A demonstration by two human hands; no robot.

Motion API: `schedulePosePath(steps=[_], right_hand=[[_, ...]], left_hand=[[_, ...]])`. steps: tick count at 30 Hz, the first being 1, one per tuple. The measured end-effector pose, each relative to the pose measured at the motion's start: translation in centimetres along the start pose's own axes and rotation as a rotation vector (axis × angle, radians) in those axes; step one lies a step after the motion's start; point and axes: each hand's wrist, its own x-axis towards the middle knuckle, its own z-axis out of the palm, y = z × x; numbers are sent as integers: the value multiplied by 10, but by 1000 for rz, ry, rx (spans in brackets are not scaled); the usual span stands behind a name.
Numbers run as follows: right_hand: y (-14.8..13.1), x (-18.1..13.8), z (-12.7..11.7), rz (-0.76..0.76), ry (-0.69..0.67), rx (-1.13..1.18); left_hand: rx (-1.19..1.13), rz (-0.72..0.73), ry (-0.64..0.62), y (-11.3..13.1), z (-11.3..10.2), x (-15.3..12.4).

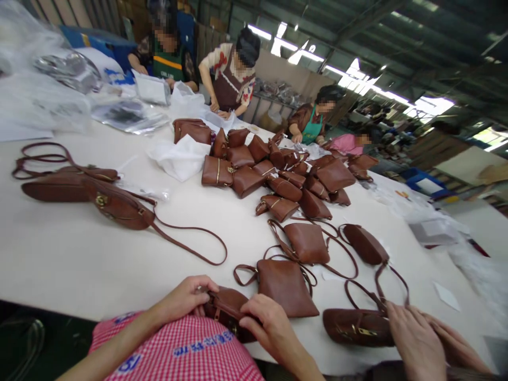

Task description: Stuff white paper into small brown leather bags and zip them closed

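Observation:
A small brown leather bag with a zipper lies at the table's front edge, against a red checked apron. My left hand grips its left end, fingers curled over the top by the zipper. At the other end my right hand holds the bag, with the thumb on the near side. Just beyond, a flat brown bag with a thin strap rests on the table, and another brown bag lies behind it. The underside of the held bag is hidden.
A co-worker's hands handle a brown bag close by on the right. Several brown bags are heaped mid-table. Two strapped bags lie at left. Clear plastic covers the far left; several people stand across the table.

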Motion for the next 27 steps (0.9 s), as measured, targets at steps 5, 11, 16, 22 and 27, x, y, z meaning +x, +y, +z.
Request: schedulePosePath(steps=[5,11,16,22,27], right_hand=[[-2,19,29,-29,-26,-143],[-7,21,41,-4,57,28],[-10,15,46,0,84,109],[-10,21,56,-73,239,73],[-15,30,57,-106,195,60]], left_hand=[[-26,15,16,-2,2,-1],[-47,29,26,-5,5,0],[-1,140,-86,3,0,-6],[237,410,-202,13,-10,-11],[274,452,-165,8,-6,-7]])
